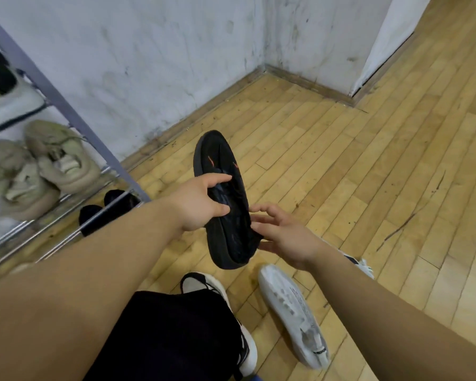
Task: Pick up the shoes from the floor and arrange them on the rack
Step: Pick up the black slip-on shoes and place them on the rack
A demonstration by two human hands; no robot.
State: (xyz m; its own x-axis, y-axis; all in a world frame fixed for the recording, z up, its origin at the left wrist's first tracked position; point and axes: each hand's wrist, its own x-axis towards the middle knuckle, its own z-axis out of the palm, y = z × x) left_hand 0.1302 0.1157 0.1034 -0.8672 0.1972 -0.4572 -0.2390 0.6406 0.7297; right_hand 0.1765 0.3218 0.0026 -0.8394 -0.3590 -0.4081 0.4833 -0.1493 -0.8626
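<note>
At frame centre the black shoe (226, 199) hangs above the floor, pinched by the left hand (201, 200) while the right hand (283, 237) is spread open at its heel, so 1 loose grip could drop it short of the rack (74, 116) at left.

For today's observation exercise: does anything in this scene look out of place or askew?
Yes. A white shoe lies alone on the wooden floor, not on the rack. The black shoe is held in mid-air between the left hand and right hand, not yet shelved.
</note>
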